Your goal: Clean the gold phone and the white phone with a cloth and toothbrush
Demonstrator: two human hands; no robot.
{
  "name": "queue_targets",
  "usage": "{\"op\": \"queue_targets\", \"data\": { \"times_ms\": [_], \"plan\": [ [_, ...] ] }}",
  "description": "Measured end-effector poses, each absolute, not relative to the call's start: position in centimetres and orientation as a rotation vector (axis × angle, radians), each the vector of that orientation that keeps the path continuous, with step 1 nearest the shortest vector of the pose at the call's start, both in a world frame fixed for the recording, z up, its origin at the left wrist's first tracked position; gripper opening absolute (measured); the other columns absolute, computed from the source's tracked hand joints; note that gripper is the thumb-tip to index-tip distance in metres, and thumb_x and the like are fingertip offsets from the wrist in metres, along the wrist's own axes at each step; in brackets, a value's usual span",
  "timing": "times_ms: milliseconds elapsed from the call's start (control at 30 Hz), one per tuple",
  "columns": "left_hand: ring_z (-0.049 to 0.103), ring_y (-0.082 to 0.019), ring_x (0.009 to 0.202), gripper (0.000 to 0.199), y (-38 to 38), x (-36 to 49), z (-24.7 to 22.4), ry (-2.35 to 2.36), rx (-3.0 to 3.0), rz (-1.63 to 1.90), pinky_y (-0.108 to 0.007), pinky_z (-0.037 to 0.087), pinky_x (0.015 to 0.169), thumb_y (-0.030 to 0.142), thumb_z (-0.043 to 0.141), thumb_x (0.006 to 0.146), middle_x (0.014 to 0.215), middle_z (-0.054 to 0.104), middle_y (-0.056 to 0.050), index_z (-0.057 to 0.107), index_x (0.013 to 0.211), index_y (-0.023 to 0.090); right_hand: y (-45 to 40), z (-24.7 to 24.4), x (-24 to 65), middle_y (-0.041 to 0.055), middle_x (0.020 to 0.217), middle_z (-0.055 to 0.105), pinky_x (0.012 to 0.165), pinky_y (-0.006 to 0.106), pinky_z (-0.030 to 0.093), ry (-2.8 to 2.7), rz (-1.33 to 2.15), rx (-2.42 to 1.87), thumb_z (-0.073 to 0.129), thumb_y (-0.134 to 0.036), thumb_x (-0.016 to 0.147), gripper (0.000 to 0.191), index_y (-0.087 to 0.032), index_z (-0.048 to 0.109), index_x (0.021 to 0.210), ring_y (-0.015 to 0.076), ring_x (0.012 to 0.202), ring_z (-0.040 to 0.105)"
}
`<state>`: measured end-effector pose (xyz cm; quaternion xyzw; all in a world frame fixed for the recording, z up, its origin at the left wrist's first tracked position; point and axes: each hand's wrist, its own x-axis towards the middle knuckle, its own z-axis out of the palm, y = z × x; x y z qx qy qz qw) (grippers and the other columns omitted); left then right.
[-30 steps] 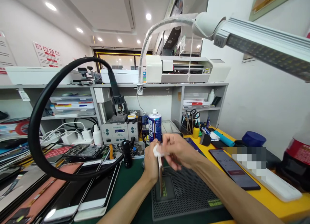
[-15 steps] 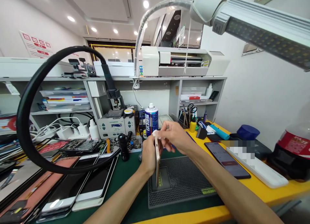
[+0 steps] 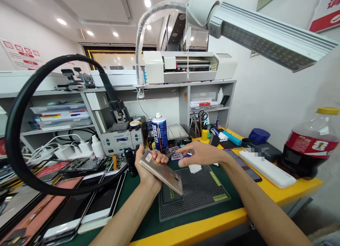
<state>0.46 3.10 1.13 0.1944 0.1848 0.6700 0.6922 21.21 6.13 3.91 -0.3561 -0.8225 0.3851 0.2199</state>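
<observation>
And there: phone [image 3: 162, 173] had tipped over, back upward, clasped in left hand [image 3: 146, 175] above mat [image 3: 199, 193]. Right hand [image 3: 205, 154] had come away, fingers loosely spread, nothing visibly grasped; white wipe [image 3: 195, 168] showed just below. One hand alone bore phone!

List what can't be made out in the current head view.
- Gold phone, front: turned away, towards the left hand.
- Dark phone, one side: behind the right forearm.
- Long white case, top patch: pixelated.
- Spray can, fine print: too small.
- Salmon panel, near end: cut off by the edge.
</observation>
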Motion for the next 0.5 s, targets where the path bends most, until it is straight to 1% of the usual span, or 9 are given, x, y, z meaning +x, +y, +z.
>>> {"op": "queue_targets", "data": {
  "times_ms": [33, 67, 100, 133, 200, 267, 333, 400, 500],
  "plan": [
    [0.042, -0.012, 0.047, 0.052, 2.9, 0.5, 1.1, 0.425, 0.416, 1.508, -0.027, 0.043, 0.053, 0.056, 0.049, 0.084, 0.045, 0.037, 0.002, 0.046, 0.047, 0.019, 5.4, 4.0, 20.5, 0.0062, 0.128, 0.066, 0.067, 0.023, 0.053, -2.349, 1.122, -0.904, 0.083, -0.047, 0.069, 0.074, -0.031, 0.058, 0.137, 0.0238, 0.101, 0.067],
    [0.044, -0.013, 0.048, 0.050, 2.7, 0.5, 1.1, 0.433, 0.405, 1.524, -0.028, 0.044, 0.055, 0.054, 0.049, 0.083, 0.045, 0.038, 0.001, 0.045, 0.047, 0.020, 4.6, 3.9, 19.7, 0.0072, 0.141, 0.056, 0.070, 0.024, 0.053, -2.431, 1.176, -0.832, 0.086, -0.044, 0.065, 0.093, -0.034, 0.044, 0.147, 0.0254, 0.109, 0.064],
    [0.045, -0.013, 0.049, 0.047, 2.5, 0.4, 1.0, 0.440, 0.405, 1.540, -0.028, 0.045, 0.057, 0.051, 0.048, 0.082, 0.045, 0.039, 0.001, 0.044, 0.047, 0.020, 3.9, 3.7, 19.1, 0.0088, 0.147, 0.050, 0.072, 0.024, 0.053, -2.479, 1.181, -0.789, 0.088, -0.043, 0.063, 0.103, -0.033, 0.036, 0.151, 0.0262, 0.113, 0.061],
    [0.047, -0.013, 0.050, 0.044, 2.3, 0.3, 0.8, 0.449, 0.420, 1.554, -0.028, 0.046, 0.059, 0.048, 0.048, 0.081, 0.046, 0.039, 0.001, 0.044, 0.047, 0.020, 3.3, 3.5, 18.6, 0.0104, 0.145, 0.050, 0.071, 0.024, 0.052, -2.492, 1.149, -0.771, 0.088, -0.043, 0.063, 0.105, -0.032, 0.034, 0.152, 0.0257, 0.112, 0.061],
    [0.053, -0.015, 0.055, 0.039, 1.8, -0.3, 0.2, 0.500, 0.520, 1.559, -0.030, 0.050, 0.064, 0.045, 0.050, 0.078, 0.047, 0.043, 0.001, 0.045, 0.048, 0.020, 2.6, 2.8, 18.3, 0.0106, 0.134, 0.058, 0.070, 0.024, 0.050, -2.507, 1.085, -0.749, 0.085, -0.044, 0.067, 0.096, -0.028, 0.040, 0.150, 0.0234, 0.104, 0.061],
    [0.061, -0.018, 0.065, 0.030, 1.1, -1.1, -0.5, 0.609, 0.677, 1.530, -0.032, 0.052, 0.072, 0.041, 0.055, 0.076, 0.055, 0.055, -0.002, 0.054, 0.055, 0.019, 2.2, 2.2, 18.9, 0.0077, 0.122, 0.063, 0.070, 0.024, 0.048, -2.527, 1.056, -0.734, 0.082, -0.045, 0.071, 0.083, -0.026, 0.048, 0.145, 0.0208, 0.097, 0.061],
    [0.067, -0.022, 0.081, 0.016, 0.3, -2.4, -1.3, 0.746, 0.815, 1.476, -0.033, 0.052, 0.077, 0.031, 0.064, 0.073, 0.079, 0.071, -0.007, 0.067, 0.073, 0.016, 2.1, 1.9, 20.0, 0.0057, 0.115, 0.064, 0.066, 0.024, 0.047, -2.567, 1.033, -0.742, 0.080, -0.045, 0.073, 0.075, -0.026, 0.053, 0.141, 0.0186, 0.089, 0.061],
    [0.069, -0.024, 0.089, 0.020, -0.5, -3.8, -2.0, 0.866, 0.928, 1.422, -0.032, 0.052, 0.078, 0.024, 0.071, 0.071, 0.095, 0.074, -0.009, 0.071, 0.089, 0.015, 2.0, 1.9, 21.0, 0.0057, 0.112, 0.064, 0.060, 0.023, 0.044, -2.634, 0.965, -0.768, 0.079, -0.044, 0.073, 0.068, -0.024, 0.059, 0.135, 0.0163, 0.079, 0.058],
    [0.068, -0.029, 0.098, 0.020, -1.5, -5.3, -2.7, 0.994, 1.192, 1.265, -0.035, 0.052, 0.083, 0.029, 0.071, 0.074, 0.103, 0.074, -0.014, 0.074, 0.087, 0.014, 1.8, 2.1, 21.6, 0.0070, 0.110, 0.064, 0.056, 0.022, 0.041, -2.757, 0.838, -0.745, 0.080, -0.039, 0.072, 0.058, -0.021, 0.066, 0.125, 0.0152, 0.074, 0.056]
  ]
}}
